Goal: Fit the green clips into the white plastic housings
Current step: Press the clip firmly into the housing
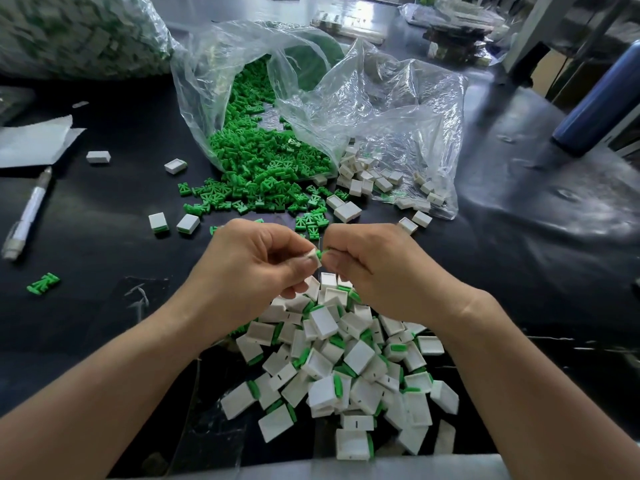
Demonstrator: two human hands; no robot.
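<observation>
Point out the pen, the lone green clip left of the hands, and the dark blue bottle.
pen (29, 211), head view, on the middle of its white barrel.
lone green clip (43, 283), head view, on its centre.
dark blue bottle (601, 98), head view, on the middle of its side.

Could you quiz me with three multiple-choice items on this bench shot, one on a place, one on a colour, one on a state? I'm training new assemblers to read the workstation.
1. Where does the pile of finished pieces lie?
A. inside the clear bag
B. on the table nearest the person, below the hands
C. beside the pen

2. What colour are the clips spilling from the clear bag?
A. blue
B. green
C. white

3. What is the left hand doing?
A. resting flat and empty
B. holding the pen
C. pinching a white housing

Answers: 1 B, the pile of finished pieces sits under both wrists. 2 B, the clips are green in the clear bag. 3 C, the left hand pinches a white housing against the right hand.
</observation>
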